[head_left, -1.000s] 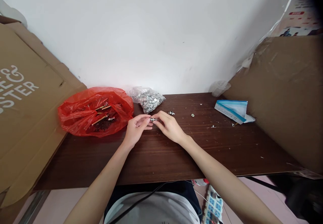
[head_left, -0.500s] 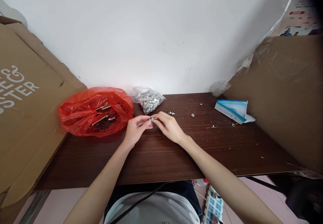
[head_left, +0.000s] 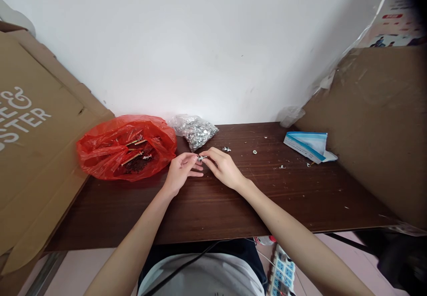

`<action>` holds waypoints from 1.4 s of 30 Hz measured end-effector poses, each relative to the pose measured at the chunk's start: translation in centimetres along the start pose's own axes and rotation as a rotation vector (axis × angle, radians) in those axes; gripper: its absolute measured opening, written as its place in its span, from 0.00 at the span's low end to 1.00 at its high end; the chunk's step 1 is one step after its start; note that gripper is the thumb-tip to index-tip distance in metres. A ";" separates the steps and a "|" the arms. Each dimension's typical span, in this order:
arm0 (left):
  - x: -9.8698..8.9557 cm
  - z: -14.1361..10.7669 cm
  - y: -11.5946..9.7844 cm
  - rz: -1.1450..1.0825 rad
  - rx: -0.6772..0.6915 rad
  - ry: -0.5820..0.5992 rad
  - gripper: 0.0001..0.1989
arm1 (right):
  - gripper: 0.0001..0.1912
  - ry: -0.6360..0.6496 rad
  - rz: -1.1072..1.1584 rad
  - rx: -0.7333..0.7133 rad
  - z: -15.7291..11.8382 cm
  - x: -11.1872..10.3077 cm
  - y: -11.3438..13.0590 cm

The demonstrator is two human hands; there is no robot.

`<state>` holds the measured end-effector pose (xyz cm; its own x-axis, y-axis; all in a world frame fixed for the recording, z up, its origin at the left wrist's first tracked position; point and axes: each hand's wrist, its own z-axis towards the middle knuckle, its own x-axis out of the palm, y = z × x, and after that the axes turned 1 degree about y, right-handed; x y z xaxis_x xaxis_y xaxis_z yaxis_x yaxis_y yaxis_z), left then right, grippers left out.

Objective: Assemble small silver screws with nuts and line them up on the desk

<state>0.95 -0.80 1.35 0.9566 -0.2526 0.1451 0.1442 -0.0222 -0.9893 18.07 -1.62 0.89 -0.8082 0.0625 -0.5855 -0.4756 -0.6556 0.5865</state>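
Note:
Between my two hands is a small silvery metal fastener [head_left: 201, 158], perhaps a screw with a nut or washer on it; it is too small to tell. The thumb and forefinger of my left hand [head_left: 179, 171] pinch its left end, with the other fingers loosely spread beneath. My right hand [head_left: 224, 167] pinches the right end with its fingertips. A similar small metal piece [head_left: 227, 149] lies on the table just beyond my right hand. Behind the hands sits a clear plastic bag [head_left: 201, 135] full of small shiny metal parts.
A red plastic bag [head_left: 100, 149] holding long screws and dark bits lies open at left. A small ring [head_left: 255, 152] and metal scraps dot the dark wooden table [head_left: 207, 216]. A blue-and-white packet [head_left: 307, 147] is at right. Cardboard [head_left: 33, 154] flanks the left side.
The fingers of my left hand have shifted on the fastener, and its lower fingers have stretched out. My right hand has hardly moved.

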 end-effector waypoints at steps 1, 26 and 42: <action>0.0 0.0 0.0 0.008 0.003 0.003 0.18 | 0.12 0.001 0.000 0.001 0.0 0.0 0.0; 0.0 0.1 0.1 -0.145 -0.065 0.021 0.17 | 0.12 0.000 -0.009 -0.008 -0.1 0.0 0.0; 0.1 0.0 0.2 -0.102 0.028 -0.022 0.17 | 0.12 0.008 -0.078 0.082 -0.1 0.2 0.0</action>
<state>1.07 -0.79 1.14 0.9419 -0.2286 0.2460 0.2481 -0.0197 -0.9685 17.93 -1.63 0.68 -0.7650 0.1049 -0.6354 -0.5642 -0.5849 0.5828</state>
